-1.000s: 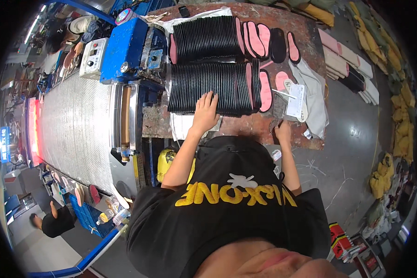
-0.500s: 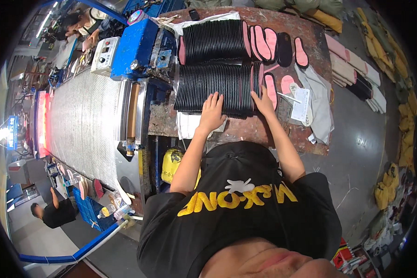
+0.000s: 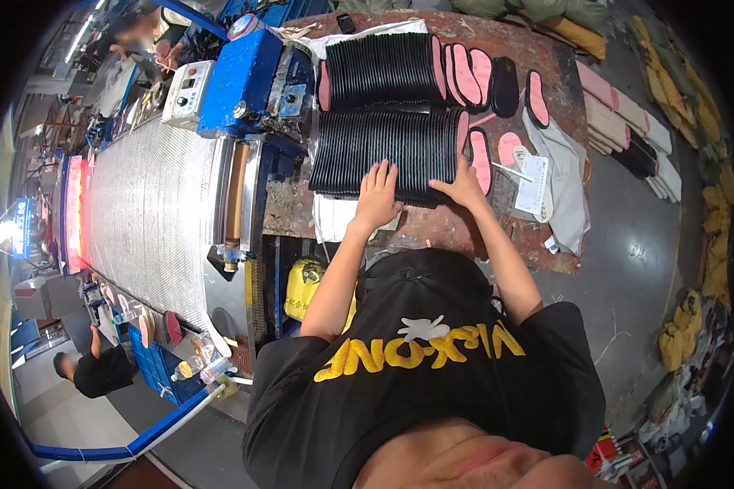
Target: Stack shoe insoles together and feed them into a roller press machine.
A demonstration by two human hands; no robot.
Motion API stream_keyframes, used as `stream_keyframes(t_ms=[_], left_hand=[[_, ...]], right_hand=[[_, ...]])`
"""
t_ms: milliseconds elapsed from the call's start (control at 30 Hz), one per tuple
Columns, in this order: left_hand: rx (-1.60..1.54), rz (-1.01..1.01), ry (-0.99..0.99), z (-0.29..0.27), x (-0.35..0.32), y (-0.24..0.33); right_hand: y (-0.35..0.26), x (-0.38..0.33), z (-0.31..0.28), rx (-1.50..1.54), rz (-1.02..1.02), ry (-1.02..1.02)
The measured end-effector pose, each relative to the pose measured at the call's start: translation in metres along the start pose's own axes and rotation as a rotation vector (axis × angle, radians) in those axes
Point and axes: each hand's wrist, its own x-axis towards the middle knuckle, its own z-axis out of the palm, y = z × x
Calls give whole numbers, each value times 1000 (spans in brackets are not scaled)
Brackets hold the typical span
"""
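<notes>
Two long rows of black-edged, pink-faced shoe insoles stand on edge, packed side by side, on the worktable. My left hand (image 3: 378, 196) lies with outstretched fingers on the near edge of the nearer insole row (image 3: 375, 147). At that row's right end is my right hand (image 3: 460, 187), its thumb stretched left along the insole edges and its fingers up against the pink end face. That hand is open too, touching the row; its fingertips are partly hidden. Just beyond lies the farther insole row (image 3: 383, 69), untouched by either hand.
Loose pink insoles (image 3: 466, 75) lie to the right of the rows, near a white paper slip (image 3: 532, 184) and a grey cloth (image 3: 567, 196). On the left stand a blue machine (image 3: 243, 81) and its mesh conveyor belt (image 3: 151, 220). Two other people are farther left.
The insoles at the near row's right end, which stood slightly apart with pink between them, now sit close together. My right thumb has shifted left; my left hand stays nearly in place.
</notes>
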Motion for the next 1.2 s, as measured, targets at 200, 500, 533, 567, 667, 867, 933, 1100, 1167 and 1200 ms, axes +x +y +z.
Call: stream_keyframes(t_ms=[200, 500, 533, 567, 667, 867, 933, 1100, 1167, 1200], left_hand=[[-34, 17, 21, 2, -3, -4], [-50, 33, 33, 1, -2, -6], [-51, 30, 32, 1, -2, -6], [-53, 22, 33, 2, -3, -7], [-35, 24, 45, 2, -3, -7], [-111, 69, 61, 2, 3, -15], [-335, 57, 56, -6, 7, -29], [-1036, -41, 464, -93, 22, 9], [-1076, 100, 530, -128, 29, 28], [-1026, 138, 374, -138, 30, 30]], right_hand=[[-3, 0, -7, -75, 15, -35], [-23, -1, -22, -180, 117, -116], [-28, -7, -22, -191, 151, -101], [-33, -12, -16, -237, 120, -32], [-50, -20, -9, -319, 129, 67], [-16, 7, -34, 18, 90, 106], [-11, -5, -69, 621, 180, -130], [-53, -84, -118, 1339, 44, -717], [-72, -113, -110, 1471, 79, -873], [-72, -117, -99, 1423, 27, -931]])
